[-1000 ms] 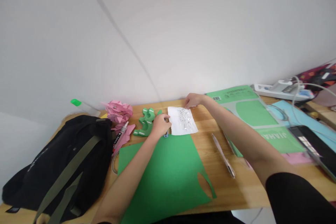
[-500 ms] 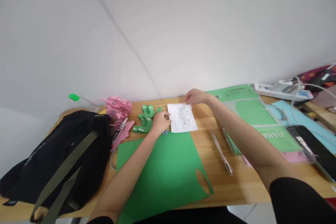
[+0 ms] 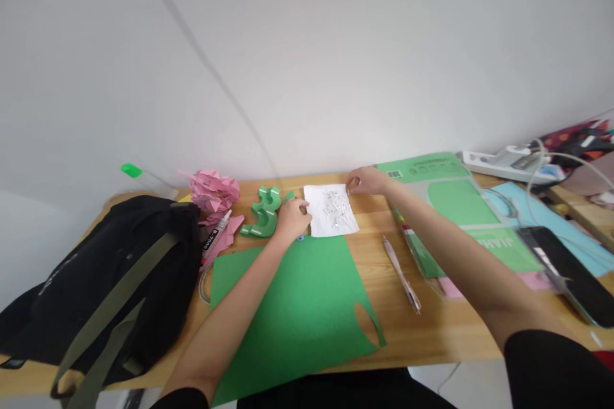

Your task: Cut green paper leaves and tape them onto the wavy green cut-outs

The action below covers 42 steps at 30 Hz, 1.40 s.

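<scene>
Now pinching white paper point(image 3: 330, 211) with right hand point(image 3: 367, 180), touching it with left hand point(image 3: 291, 222) (grip unclear), leaving green sheet point(image 3: 297, 307) mostly uncut.

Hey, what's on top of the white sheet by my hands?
A heap of tiny pale scraps lies on the white sheet. The left hand touches its left edge; anything beneath the sheet is hidden.

The silvery bits point(image 3: 336, 211) on the white paper point(image 3: 316, 204) are too small to identify; the black bag point(image 3: 96, 268) is cropped left.
</scene>
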Each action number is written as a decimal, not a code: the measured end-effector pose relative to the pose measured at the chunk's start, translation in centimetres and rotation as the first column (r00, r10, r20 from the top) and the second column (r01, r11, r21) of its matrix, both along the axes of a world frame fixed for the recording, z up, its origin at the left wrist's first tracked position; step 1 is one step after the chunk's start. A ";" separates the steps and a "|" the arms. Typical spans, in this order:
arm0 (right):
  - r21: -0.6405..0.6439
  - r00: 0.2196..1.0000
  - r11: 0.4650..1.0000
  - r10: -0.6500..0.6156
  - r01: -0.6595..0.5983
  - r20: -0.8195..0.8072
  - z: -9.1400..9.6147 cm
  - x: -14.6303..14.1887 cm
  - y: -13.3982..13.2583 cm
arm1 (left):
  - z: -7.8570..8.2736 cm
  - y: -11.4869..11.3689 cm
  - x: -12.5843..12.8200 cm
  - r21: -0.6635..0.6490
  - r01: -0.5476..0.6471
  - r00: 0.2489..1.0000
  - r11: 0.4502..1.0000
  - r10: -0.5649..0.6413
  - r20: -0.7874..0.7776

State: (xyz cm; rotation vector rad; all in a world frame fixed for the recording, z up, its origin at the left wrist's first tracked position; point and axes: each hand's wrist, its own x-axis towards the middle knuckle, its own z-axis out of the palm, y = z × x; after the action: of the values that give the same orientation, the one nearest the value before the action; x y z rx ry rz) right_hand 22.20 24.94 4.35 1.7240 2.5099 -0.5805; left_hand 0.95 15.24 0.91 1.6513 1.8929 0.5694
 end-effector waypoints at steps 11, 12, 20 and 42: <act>-0.120 0.992 0.991 0.077 -0.064 0.103 -1.1 -0.4 0.6 | -0.1 0.1 -0.3 -0.006 -0.002 1.000 1.000 0.002 -0.014; -0.133 0.992 0.989 0.077 -0.063 0.104 -1.0 -0.3 0.7 | -0.2 0.1 -0.3 -0.008 0.001 1.000 1.000 -0.001 -0.012; -0.150 0.994 0.983 0.102 -0.107 -0.044 0.9 -1.3 -0.8 | -0.4 0.3 -0.3 -0.034 0.008 1.000 0.999 -0.008 0.001; -0.304 0.923 0.899 -0.366 0.316 -0.122 -1.9 -0.6 -10.0 | 0.8 5.4 0.3 -0.051 0.017 0.988 0.999 -0.024 -0.149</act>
State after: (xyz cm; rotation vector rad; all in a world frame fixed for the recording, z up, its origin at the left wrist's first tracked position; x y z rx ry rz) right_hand 21.57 14.97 2.46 2.0879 2.0918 -1.0988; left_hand 1.21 20.68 1.68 1.7220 1.9767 0.3964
